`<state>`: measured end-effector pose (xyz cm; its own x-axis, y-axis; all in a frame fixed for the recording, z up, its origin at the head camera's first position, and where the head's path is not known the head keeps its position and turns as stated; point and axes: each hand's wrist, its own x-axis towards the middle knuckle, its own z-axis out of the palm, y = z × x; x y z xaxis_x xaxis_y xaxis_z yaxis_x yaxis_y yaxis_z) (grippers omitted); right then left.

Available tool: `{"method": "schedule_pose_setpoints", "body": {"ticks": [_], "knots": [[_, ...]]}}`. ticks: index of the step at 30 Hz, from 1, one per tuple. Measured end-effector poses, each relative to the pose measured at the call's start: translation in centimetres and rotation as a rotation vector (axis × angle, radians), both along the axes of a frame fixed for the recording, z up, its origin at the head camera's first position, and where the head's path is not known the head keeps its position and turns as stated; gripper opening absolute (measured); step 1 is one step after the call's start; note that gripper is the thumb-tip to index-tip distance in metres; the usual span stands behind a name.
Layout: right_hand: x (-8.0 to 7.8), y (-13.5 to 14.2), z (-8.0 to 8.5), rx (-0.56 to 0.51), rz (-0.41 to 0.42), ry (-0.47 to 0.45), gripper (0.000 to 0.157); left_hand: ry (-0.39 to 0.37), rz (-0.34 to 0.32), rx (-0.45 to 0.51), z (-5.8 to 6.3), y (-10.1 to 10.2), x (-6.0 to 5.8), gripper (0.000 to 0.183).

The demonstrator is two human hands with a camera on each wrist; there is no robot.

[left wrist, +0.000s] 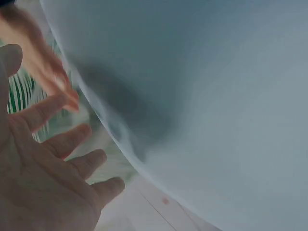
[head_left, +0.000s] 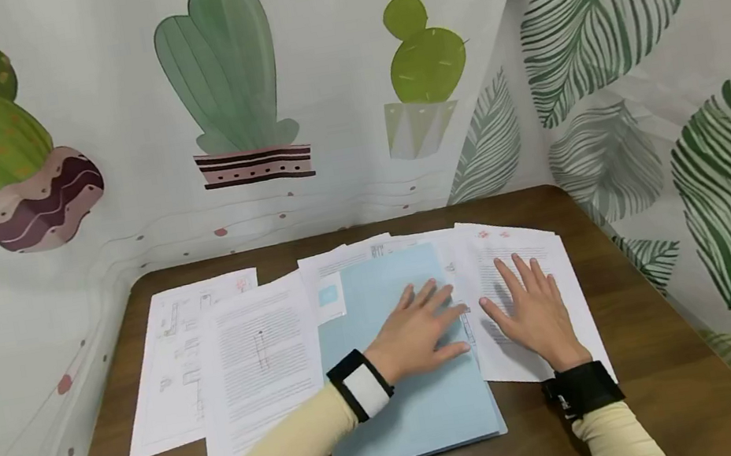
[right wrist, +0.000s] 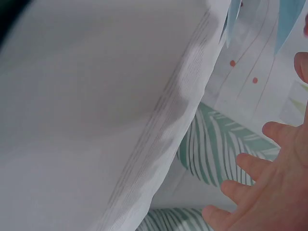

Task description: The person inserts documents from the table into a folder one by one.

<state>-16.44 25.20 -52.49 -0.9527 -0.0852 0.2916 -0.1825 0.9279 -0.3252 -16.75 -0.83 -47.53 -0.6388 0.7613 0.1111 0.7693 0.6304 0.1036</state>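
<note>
A light blue folder [head_left: 402,413] lies on the table with a small white and blue label [head_left: 329,297] near its upper left corner. Above its right half is my left hand [head_left: 418,331], fingers spread; in the left wrist view a shadow falls on the folder [left wrist: 216,120] beside that hand [left wrist: 53,168]. To the right, my right hand [head_left: 537,316] spreads its fingers over a printed sheet [head_left: 502,362] with red marks at its top. The right wrist view shows the sheet [right wrist: 96,96] and the right hand [right wrist: 269,187] apart from it. Neither hand grips anything.
Left of the folder lie a text page with red lines [head_left: 250,406] and a sheet of drawings [head_left: 164,403] partly under it. More sheets [head_left: 335,261] stick out behind the folder. The brown table [head_left: 676,378] backs onto a hanging cloth [head_left: 346,103] printed with cacti.
</note>
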Motion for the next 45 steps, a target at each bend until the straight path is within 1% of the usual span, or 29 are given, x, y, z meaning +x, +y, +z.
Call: {"method": "schedule_pose_setpoints", "body": {"ticks": [4,7,10,13,15,16,18,21,25,27,30,33,36,39,41,43,45], "knots": [[0.4,-0.2,-0.4,-0.004,-0.005,0.006,0.079,0.015,-0.065,-0.093,-0.2,1.6,0.2,0.056],[0.6,-0.3,-0.4,-0.002,-0.011,0.010,0.078,0.028,-0.079,-0.142,-0.5,2.2,0.3,0.052],[0.6,-0.2,-0.4,0.006,-0.018,0.013,0.078,0.048,-0.091,-0.168,-0.7,2.4,0.2,0.051],[0.6,-0.2,-0.1,0.012,-0.019,0.012,0.078,0.062,-0.099,-0.148,-0.3,2.3,0.0,0.051],[0.6,-0.3,0.3,0.015,-0.009,0.009,0.078,0.071,-0.109,-0.103,0.7,1.9,-0.1,0.052],[0.7,-0.8,0.4,0.013,0.004,0.005,0.078,0.070,-0.109,-0.078,1.2,1.4,0.0,0.052],[0.8,-1.9,0.7,0.013,0.044,0.002,0.079,0.063,-0.111,-0.014,2.5,0.2,0.3,0.051],[0.8,-4.2,1.1,0.042,0.134,0.022,0.079,0.070,-0.116,0.093,4.8,-2.1,0.7,0.047],[0.8,-7.5,1.0,0.108,0.274,0.049,0.082,0.108,-0.124,0.226,7.6,-5.6,1.3,0.042],[0.9,-9.0,1.0,0.125,0.332,0.022,0.082,0.129,-0.124,0.288,8.7,-7.4,1.6,0.042],[1.2,-10.6,0.8,0.140,0.375,-0.077,0.084,0.145,-0.103,0.375,10.1,-9.9,2.1,0.048],[1.3,-11.2,0.8,0.168,0.362,-0.187,0.087,0.149,-0.055,0.446,11.2,-12.3,2.8,0.051],[1.3,-11.2,0.7,0.207,0.345,-0.249,0.088,0.135,0.017,0.475,12.2,-15.0,3.7,0.047],[1.1,-11.3,0.6,0.222,0.353,-0.277,0.087,0.104,0.107,0.468,13.2,-18.0,4.5,0.036],[1.0,-11.4,0.6,0.220,0.360,-0.289,0.088,0.085,0.173,0.445,13.7,-20.1,5.0,0.027],[0.9,-11.6,0.6,0.216,0.363,-0.301,0.088,0.075,0.235,0.418,14.0,-22.3,5.4,0.020],[0.8,-11.8,0.6,0.212,0.368,-0.314,0.088,0.068,0.288,0.401,14.0,-24.4,5.9,0.015]]}}
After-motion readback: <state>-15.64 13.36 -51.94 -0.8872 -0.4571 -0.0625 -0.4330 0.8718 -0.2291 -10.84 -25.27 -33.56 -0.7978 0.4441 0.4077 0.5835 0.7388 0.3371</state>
